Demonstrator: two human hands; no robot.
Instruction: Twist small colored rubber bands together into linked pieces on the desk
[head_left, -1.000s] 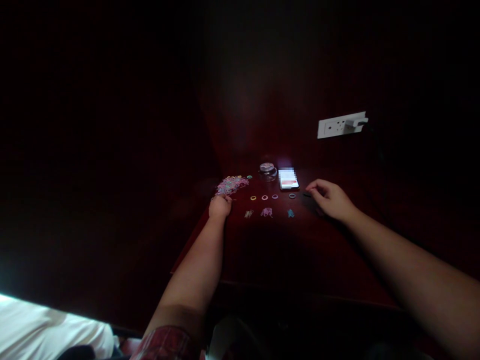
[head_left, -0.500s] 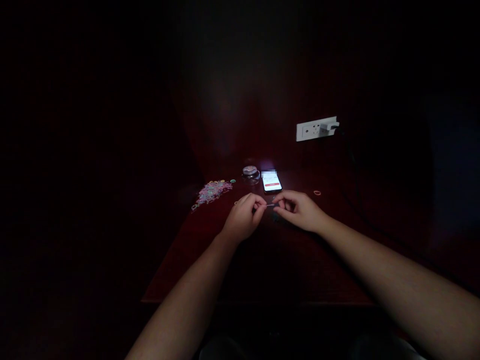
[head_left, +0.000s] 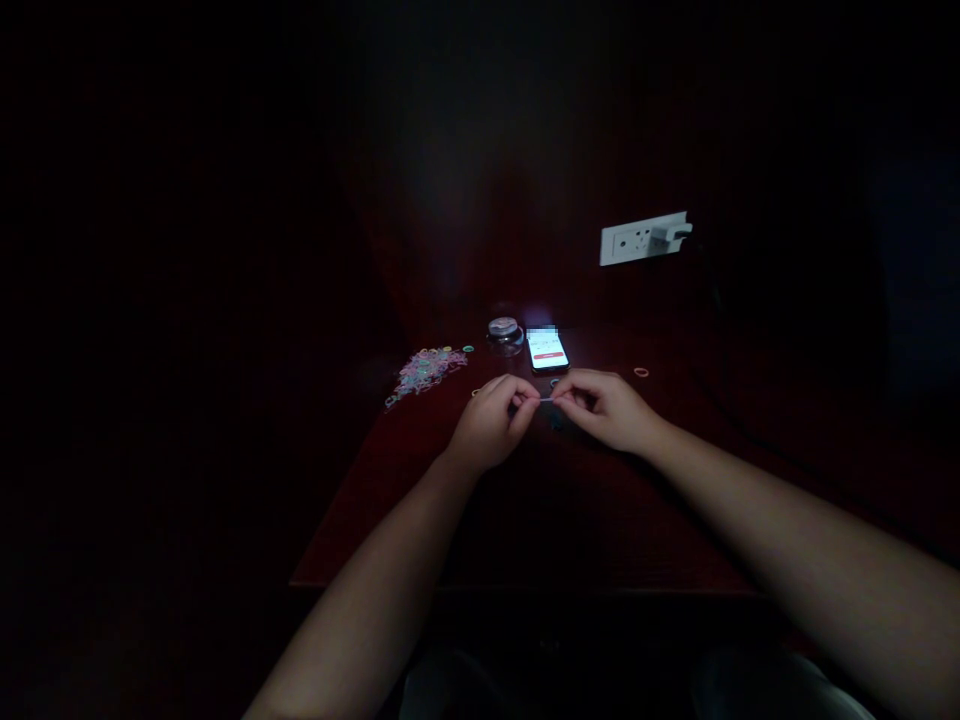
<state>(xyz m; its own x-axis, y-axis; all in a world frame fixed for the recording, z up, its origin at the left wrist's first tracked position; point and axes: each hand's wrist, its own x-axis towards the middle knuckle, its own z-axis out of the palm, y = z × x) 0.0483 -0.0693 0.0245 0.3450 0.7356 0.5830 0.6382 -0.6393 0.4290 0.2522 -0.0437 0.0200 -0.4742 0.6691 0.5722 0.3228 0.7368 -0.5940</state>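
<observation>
Between my two hands stretches a small pale elastic band (head_left: 546,400), just above the dark red table. My left hand (head_left: 489,425) pinches its left end between thumb and forefinger. At the other end, the thumb and forefinger of my right hand (head_left: 609,410) are closed on it as well. Under the hands lies a dark teal loop (head_left: 556,423), hard to make out in the dim light. A pale loop (head_left: 555,383) shows just behind the right fingertips, and a yellowish one (head_left: 475,393) beside my left hand.
A heap of coloured elastic bands (head_left: 426,371) lies at the table's left side. Behind my hands stand a clear lidded jar (head_left: 505,338) and a lit phone (head_left: 550,353). An orange-pink band (head_left: 641,372) lies to the right. A wall socket (head_left: 643,240) holds a plug with a dark cable.
My right thumb and forefinger, apart before, have closed on the band's right end. The band now spans both hands. The camera view has shifted slightly.
</observation>
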